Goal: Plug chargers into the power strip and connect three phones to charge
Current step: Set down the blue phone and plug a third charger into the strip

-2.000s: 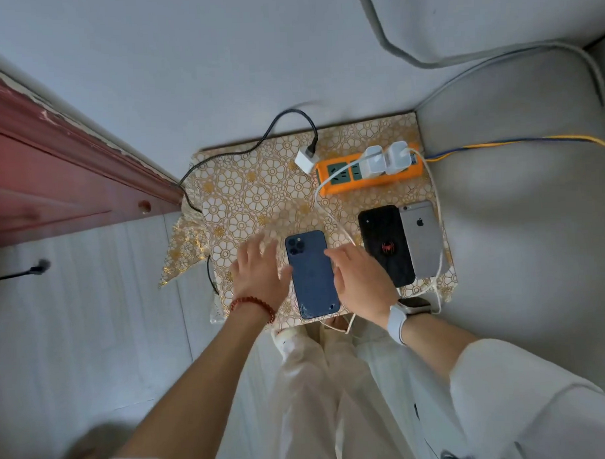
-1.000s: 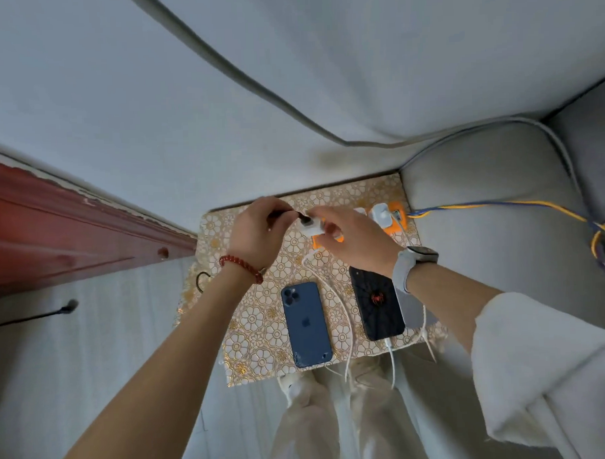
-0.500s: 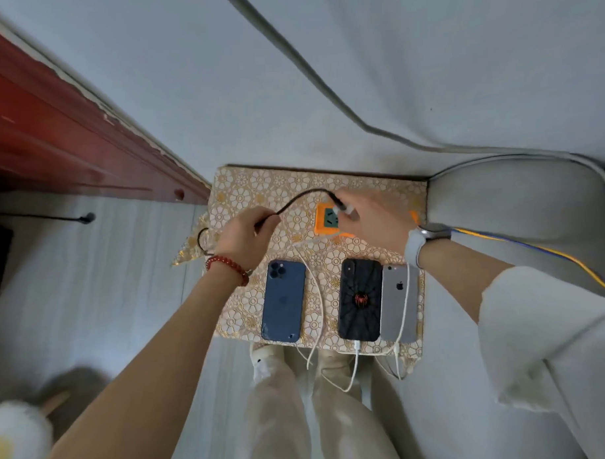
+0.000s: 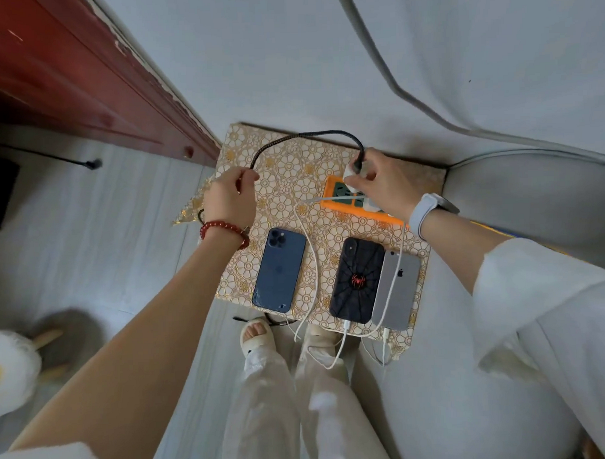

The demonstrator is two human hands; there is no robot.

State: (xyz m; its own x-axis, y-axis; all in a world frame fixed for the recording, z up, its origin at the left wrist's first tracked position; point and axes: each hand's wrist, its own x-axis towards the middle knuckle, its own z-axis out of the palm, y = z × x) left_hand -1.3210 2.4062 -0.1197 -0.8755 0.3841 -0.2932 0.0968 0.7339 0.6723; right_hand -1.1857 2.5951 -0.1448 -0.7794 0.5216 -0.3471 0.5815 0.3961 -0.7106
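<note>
An orange power strip point(image 4: 334, 194) lies at the back right of a small gold-patterned table point(image 4: 285, 182). My right hand point(image 4: 382, 185) grips a white charger brick point(image 4: 350, 171) at the strip's left end. A black braided cable point(image 4: 301, 137) arcs from that brick to my left hand point(image 4: 229, 194), which pinches it. A blue phone point(image 4: 279, 269) lies face down at the front left, with no cable seen in it. A black spider-case phone point(image 4: 357, 284) and a silver phone point(image 4: 395, 289) lie side by side at the front right, each with a white cable in its near end.
A red wooden door frame point(image 4: 93, 82) runs along the left. A grey sofa cushion point(image 4: 533, 193) presses against the table's right side. White cables hang over the table's front edge by my legs and sandalled foot point(image 4: 255, 337). A fluffy white-and-yellow item point(image 4: 11, 370) sits on the floor at left.
My hands left the blue phone and picked up the black cable and white brick. My right hand brought the brick to the strip's left end; my left hand slid back along the cable.
</note>
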